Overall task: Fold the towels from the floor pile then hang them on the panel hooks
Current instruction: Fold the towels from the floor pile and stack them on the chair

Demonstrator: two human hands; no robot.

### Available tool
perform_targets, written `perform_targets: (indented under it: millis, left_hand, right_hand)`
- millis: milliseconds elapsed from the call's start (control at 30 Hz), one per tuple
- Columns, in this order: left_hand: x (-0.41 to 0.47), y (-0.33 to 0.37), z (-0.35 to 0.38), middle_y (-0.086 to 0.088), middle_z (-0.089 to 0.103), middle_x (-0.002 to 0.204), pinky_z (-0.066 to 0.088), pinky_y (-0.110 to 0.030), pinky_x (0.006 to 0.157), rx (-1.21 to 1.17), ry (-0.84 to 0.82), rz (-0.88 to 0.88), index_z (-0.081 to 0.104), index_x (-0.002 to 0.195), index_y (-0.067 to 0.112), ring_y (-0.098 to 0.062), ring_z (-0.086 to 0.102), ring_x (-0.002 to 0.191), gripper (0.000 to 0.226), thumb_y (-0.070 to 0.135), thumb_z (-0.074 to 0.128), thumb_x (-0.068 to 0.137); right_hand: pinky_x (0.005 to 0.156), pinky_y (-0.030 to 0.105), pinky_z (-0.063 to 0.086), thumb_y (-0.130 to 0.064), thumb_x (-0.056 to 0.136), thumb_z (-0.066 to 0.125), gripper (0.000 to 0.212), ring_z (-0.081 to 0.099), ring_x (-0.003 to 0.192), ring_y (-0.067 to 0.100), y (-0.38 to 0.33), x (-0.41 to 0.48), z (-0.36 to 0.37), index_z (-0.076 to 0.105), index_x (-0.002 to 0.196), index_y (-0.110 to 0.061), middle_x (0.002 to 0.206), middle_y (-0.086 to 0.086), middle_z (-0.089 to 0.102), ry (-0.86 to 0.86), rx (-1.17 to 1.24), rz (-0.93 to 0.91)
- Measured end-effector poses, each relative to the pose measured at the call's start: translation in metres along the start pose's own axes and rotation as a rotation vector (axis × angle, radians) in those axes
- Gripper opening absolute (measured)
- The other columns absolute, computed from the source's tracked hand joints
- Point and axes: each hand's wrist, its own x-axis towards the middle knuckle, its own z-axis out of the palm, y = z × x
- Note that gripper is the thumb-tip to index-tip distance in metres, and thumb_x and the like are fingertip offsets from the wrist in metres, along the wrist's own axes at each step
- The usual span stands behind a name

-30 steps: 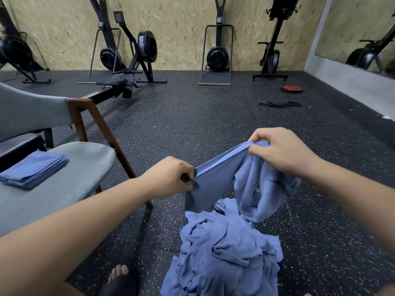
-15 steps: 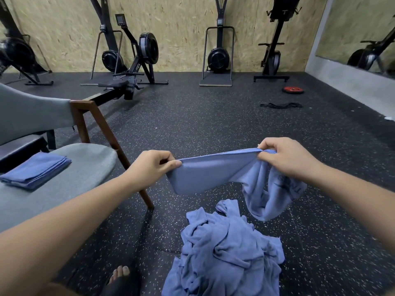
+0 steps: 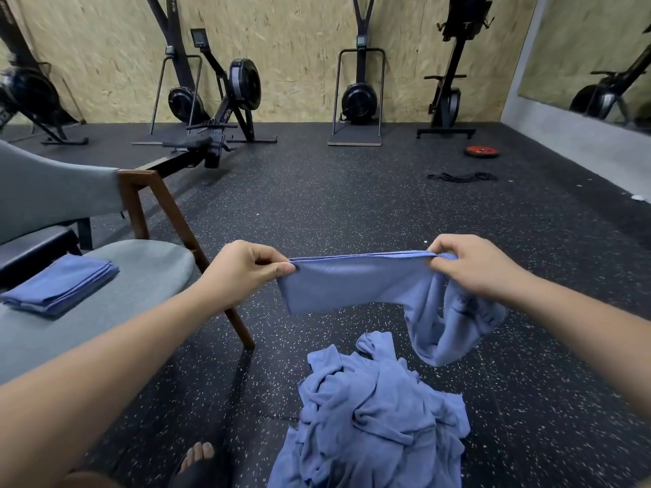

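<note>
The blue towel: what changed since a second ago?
The left hand slid left, away from the right hand, pulling the blue towel straight along its top edge and clear of the floor pile. Both kept their pinch. Pile and folded towels on the chair stayed.

1 head view, forward and down

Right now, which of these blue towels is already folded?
The folded towel lying flat on the grey chair seat, at left. The stretched towel pinched between the left hand and right hand hangs half bunched; the floor pile is crumpled.
</note>
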Motion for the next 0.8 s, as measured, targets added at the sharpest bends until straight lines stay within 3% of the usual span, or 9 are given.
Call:
perform_targets:
  millis: [133, 200, 267, 333, 433, 500, 600, 667, 800]
  left_hand:
    - [-0.002, 0.008, 0.002, 0.005, 0.075, 0.071, 0.047, -0.039, 0.061, -0.005, 0.033, 0.01, 0.083, 0.084, 0.032, -0.013, 0.056, 0.063, 0.013, 0.044, 0.086, 0.088]
    - [-0.004, 0.014, 0.004, 0.008, 0.077, 0.074, 0.053, -0.035, 0.066, 0.023, 0.022, 0.025, 0.082, 0.082, 0.03, -0.012, 0.065, 0.066, 0.011, 0.037, 0.088, 0.088]
    - [-0.004, 0.017, 0.008, 0.01, 0.078, 0.077, 0.055, -0.033, 0.07, 0.041, -0.005, 0.031, 0.08, 0.087, 0.029, -0.011, 0.069, 0.068, 0.009, 0.028, 0.089, 0.088]
    - [-0.004, 0.019, 0.014, 0.012, 0.077, 0.075, 0.05, -0.029, 0.066, 0.103, -0.052, 0.013, 0.074, 0.096, 0.031, -0.005, 0.062, 0.061, 0.015, 0.026, 0.087, 0.09]
    - [-0.007, 0.024, 0.018, 0.015, 0.076, 0.074, 0.045, -0.023, 0.058, 0.213, -0.159, -0.018, 0.062, 0.108, 0.033, -0.004, 0.06, 0.06, 0.024, 0.027, 0.08, 0.094]
    - [-0.009, 0.029, 0.019, 0.014, 0.075, 0.074, 0.041, -0.015, 0.049, 0.249, -0.208, -0.03, 0.06, 0.107, 0.033, -0.002, 0.061, 0.06, 0.024, 0.028, 0.08, 0.094]
    - [-0.01, 0.038, 0.021, 0.016, 0.074, 0.072, 0.041, -0.016, 0.055, 0.293, -0.212, -0.005, 0.065, 0.096, 0.033, 0.001, 0.062, 0.064, 0.025, 0.033, 0.088, 0.085]
    - [-0.011, 0.045, 0.024, 0.018, 0.073, 0.071, 0.042, -0.017, 0.061, 0.283, -0.185, 0.02, 0.068, 0.09, 0.031, 0.003, 0.064, 0.066, 0.026, 0.032, 0.092, 0.08]
    - [-0.014, 0.062, 0.028, 0.014, 0.075, 0.072, 0.042, -0.012, 0.061, 0.152, -0.122, 0.045, 0.07, 0.087, 0.027, 0.005, 0.062, 0.062, 0.03, 0.03, 0.097, 0.075]
  right_hand:
    - [0.077, 0.031, 0.046, -0.033, 0.093, 0.078, 0.008, 0.066, 0.091, 0.006, 0.002, -0.001, 0.01, 0.072, 0.088, -0.034, 0.09, -0.016, 0.074, -0.027, 0.031, 0.007]
    - [0.077, 0.03, 0.043, -0.037, 0.091, 0.082, 0.009, 0.065, 0.091, 0.002, 0.003, -0.004, 0.018, 0.074, 0.092, -0.034, 0.093, -0.016, 0.073, -0.048, 0.061, 0.032]
    - [0.077, 0.03, 0.045, -0.04, 0.09, 0.083, 0.011, 0.067, 0.09, 0.006, 0.003, -0.006, 0.027, 0.075, 0.095, -0.035, 0.093, -0.013, 0.074, -0.081, 0.08, 0.069]
    - [0.077, 0.031, 0.05, -0.04, 0.091, 0.082, 0.01, 0.07, 0.087, 0.01, 0.001, -0.008, 0.036, 0.075, 0.096, -0.035, 0.09, -0.011, 0.076, -0.125, 0.07, 0.077]
    - [0.06, 0.023, 0.045, -0.031, 0.095, 0.08, 0.005, 0.058, 0.056, 0.0, -0.009, -0.013, 0.05, 0.076, 0.098, -0.031, 0.064, -0.015, 0.067, -0.21, 0.099, 0.062]
    - [0.054, 0.022, 0.043, -0.023, 0.099, 0.075, 0.005, 0.048, 0.046, -0.001, -0.021, -0.017, 0.057, 0.076, 0.104, -0.024, 0.053, -0.015, 0.057, -0.272, 0.195, 0.07]
    - [0.051, 0.025, 0.05, -0.015, 0.104, 0.068, 0.011, 0.051, 0.054, 0.009, -0.046, -0.028, 0.06, 0.073, 0.113, -0.015, 0.067, -0.001, 0.055, -0.361, 0.412, 0.116]
    - [0.057, 0.028, 0.056, -0.013, 0.106, 0.065, 0.016, 0.056, 0.066, 0.017, -0.063, -0.033, 0.06, 0.071, 0.12, -0.017, 0.079, 0.009, 0.055, -0.425, 0.505, 0.104]
    - [0.072, 0.042, 0.063, -0.008, 0.107, 0.06, 0.028, 0.06, 0.072, 0.025, -0.089, -0.039, 0.058, 0.067, 0.129, -0.024, 0.08, 0.009, 0.059, -0.502, 0.591, 0.046]
